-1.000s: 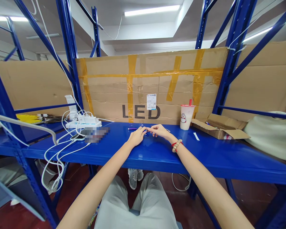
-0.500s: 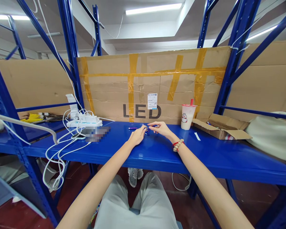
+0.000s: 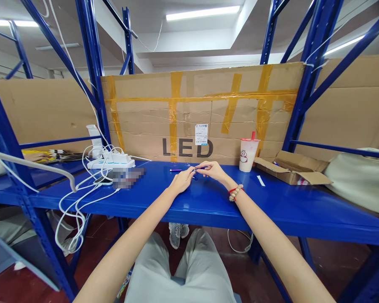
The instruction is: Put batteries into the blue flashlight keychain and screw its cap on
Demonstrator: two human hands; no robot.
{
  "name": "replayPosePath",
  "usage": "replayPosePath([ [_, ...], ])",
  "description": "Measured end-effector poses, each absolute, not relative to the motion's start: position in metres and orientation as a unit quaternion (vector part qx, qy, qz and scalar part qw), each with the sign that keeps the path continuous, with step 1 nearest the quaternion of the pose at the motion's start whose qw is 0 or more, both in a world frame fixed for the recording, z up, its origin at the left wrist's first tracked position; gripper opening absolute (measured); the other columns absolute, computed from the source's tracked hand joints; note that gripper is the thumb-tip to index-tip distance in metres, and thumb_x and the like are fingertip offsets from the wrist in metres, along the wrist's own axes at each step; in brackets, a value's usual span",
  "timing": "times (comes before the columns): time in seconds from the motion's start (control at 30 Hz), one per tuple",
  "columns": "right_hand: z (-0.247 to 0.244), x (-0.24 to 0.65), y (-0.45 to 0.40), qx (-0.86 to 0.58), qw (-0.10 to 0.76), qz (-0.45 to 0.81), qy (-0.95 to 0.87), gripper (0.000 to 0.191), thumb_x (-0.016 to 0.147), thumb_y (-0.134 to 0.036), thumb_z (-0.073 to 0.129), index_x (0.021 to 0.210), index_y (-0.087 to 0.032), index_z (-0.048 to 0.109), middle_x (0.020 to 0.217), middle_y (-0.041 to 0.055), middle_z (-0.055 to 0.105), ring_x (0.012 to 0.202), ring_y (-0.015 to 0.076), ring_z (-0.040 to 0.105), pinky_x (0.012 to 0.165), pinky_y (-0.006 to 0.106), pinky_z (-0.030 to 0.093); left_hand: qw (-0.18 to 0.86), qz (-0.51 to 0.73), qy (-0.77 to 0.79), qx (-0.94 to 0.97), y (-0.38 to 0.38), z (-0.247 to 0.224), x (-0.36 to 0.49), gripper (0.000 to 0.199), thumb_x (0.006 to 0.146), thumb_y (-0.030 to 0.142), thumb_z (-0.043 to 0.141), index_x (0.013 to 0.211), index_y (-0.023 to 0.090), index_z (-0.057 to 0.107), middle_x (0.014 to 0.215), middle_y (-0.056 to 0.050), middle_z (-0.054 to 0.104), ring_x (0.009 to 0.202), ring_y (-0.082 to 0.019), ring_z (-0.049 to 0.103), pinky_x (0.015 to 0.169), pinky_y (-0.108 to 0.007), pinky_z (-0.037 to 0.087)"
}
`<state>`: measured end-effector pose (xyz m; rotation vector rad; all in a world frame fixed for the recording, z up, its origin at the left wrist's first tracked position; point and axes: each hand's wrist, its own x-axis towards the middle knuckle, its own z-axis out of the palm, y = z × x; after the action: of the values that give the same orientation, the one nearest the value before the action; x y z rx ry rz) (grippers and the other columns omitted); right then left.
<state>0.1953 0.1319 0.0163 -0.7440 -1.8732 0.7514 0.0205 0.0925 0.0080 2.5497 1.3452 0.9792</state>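
Over the blue tabletop [image 3: 208, 202], my left hand [image 3: 182, 180] and my right hand [image 3: 212, 170] meet at the fingertips. Both are closed in a pinch around a small, dark, partly shiny piece [image 3: 195, 170]; its kind is too small to make out, and fingers cover most of it. Small blue bits [image 3: 195, 178] lie on the table just below the fingertips. Beyond my left hand rests a thin purple pen-like stick [image 3: 176, 170]. A beaded bracelet with a red cord [image 3: 235, 192] circles my right wrist.
To the right stand a drink cup with a red straw [image 3: 249, 155] and an open cardboard box [image 3: 290, 168], near a white strip [image 3: 260, 181]. A power strip [image 3: 111, 160] with tangled white cables sits left. A taped cardboard panel [image 3: 145, 122] backs the table.
My right fingertips have moved in to meet the left ones at the small piece, closing the slight gap between them. The table items stay where they were.
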Motion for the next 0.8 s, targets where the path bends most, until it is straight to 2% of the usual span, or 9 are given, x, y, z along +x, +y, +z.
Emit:
replayPosePath([
  [0.33,0.0148,0.1959,0.1339,-0.297,0.467,0.308,-0.774,0.040,0.059,-0.042,0.071,0.087,-0.014,0.070,0.085,0.0072,0.063,0.049,0.0066,0.051,0.044,0.021,0.040,0.052,0.311,0.448,0.836,0.0936,0.0071,0.0196,0.031,0.091,0.037,0.022,0.112,0.028,0.044,0.090,0.000,0.064,0.086,-0.017,0.061,0.069,-0.025,0.043],
  [0.53,0.0129,0.1922,0.1312,-0.311,0.466,0.310,-0.768,0.042,0.055,-0.046,0.072,0.081,-0.013,0.071,0.082,0.0072,0.064,0.046,0.0062,0.050,0.041,0.020,0.038,0.028,0.293,0.450,0.843,0.0926,0.0069,0.0174,0.028,0.091,0.037,0.023,0.109,0.030,0.043,0.104,0.001,0.062,0.098,-0.018,0.058,0.076,-0.028,0.044],
  [0.8,0.0105,0.1921,0.1346,-0.309,0.457,0.313,-0.773,0.045,0.053,-0.049,0.072,0.076,-0.011,0.070,0.072,0.0068,0.065,0.044,0.0068,0.049,0.041,0.021,0.039,0.022,0.301,0.453,0.839,0.0954,0.0049,0.0169,0.020,0.090,0.034,0.029,0.103,0.023,0.038,0.104,-0.006,0.062,0.099,-0.023,0.059,0.075,-0.033,0.045],
])
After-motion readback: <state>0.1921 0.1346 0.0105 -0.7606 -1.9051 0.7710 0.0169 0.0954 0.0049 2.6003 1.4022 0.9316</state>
